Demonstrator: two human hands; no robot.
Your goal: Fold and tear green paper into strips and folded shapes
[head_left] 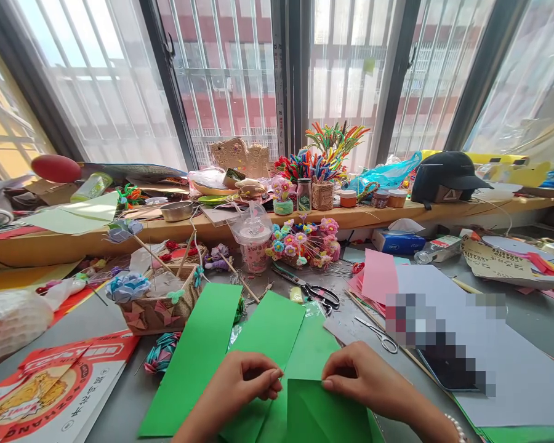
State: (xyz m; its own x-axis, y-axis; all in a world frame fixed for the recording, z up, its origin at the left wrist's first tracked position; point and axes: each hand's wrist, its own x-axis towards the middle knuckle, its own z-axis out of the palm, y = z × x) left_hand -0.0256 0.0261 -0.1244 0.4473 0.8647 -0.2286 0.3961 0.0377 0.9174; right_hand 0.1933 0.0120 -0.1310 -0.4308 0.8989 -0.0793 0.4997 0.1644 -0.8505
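My right hand (357,375) pinches the top edge of a creased green paper sheet (330,412), thumb in front. Just left of that sheet's upper corner is my left hand (253,378), its thumb and fingertips pressed together; whether anything thin is between them cannot be made out. Under and beyond my hands lie more green papers: a long strip (198,351) on the left and a wider piece (272,326) in the middle. Black-handled scissors (311,288) and small silver scissors (378,334) rest beyond the papers.
A phone (443,366) lies on white paper (503,344) at right, near pink paper (379,277). On the left are a cardboard box with paper flowers (161,311) and a red-and-white food bag (50,387). A lidded cup (253,246) and flower bunch (302,243) stand ahead, below a cluttered ledge (364,220).
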